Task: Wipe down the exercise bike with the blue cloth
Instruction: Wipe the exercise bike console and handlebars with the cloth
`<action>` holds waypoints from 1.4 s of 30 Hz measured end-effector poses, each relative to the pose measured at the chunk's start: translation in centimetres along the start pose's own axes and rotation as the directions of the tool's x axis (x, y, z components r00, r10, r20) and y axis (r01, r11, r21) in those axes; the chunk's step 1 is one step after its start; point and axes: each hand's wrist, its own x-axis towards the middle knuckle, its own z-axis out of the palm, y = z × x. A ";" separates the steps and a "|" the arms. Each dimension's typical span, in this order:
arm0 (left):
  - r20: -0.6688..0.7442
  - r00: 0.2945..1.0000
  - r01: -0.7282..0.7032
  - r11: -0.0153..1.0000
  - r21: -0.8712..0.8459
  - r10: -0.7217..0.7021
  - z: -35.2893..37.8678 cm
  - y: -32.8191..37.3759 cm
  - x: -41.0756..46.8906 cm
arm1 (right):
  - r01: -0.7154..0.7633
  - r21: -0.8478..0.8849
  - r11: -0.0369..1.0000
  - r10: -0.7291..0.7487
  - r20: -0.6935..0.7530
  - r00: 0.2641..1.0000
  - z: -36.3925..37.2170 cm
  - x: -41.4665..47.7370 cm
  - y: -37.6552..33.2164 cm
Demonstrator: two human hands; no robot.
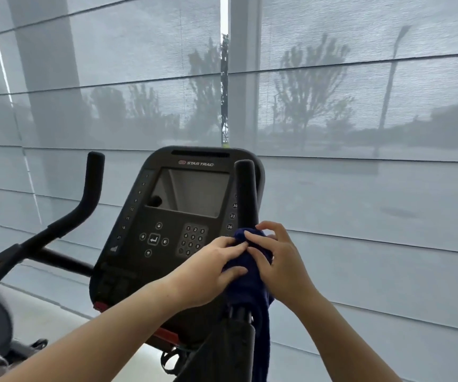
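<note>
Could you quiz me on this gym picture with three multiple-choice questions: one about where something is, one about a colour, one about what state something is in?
1. Where is the cloth?
A. Draped over the console screen
B. Wrapped around the right handlebar
C. Lying on the floor

2. What colour is the cloth?
A. Dark blue
B. White
C. Red

3. What state is the console screen in?
A. Showing bright workout numbers
B. Covered by a hand
C. Unlit, showing only reflections

Answers:
1. B: the cloth is bunched around the right handlebar, with the left hand and right hand gripping it there and its tail hanging down.
2. A: the fabric between both hands is deep navy.
3. C: the screen is grey and blank, with no figures lit, and neither hand reaches it.
</note>
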 end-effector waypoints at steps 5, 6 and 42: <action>-0.132 0.991 0.033 0.999 -0.028 -0.037 0.0 0.6 -0.7 | 0.028 0.117 0.993 -0.016 -0.096 0.995 0.1 -1.5 0.6; -0.149 0.988 0.029 0.999 -0.014 -0.031 -0.1 0.8 -0.8 | 0.029 0.159 0.987 -0.008 -0.132 0.991 0.1 -1.8 0.7; -0.136 0.963 -0.104 0.787 0.608 0.232 -8.9 -1.1 8.9 | 0.114 -0.116 0.987 -0.108 0.058 0.992 1.2 6.4 -1.4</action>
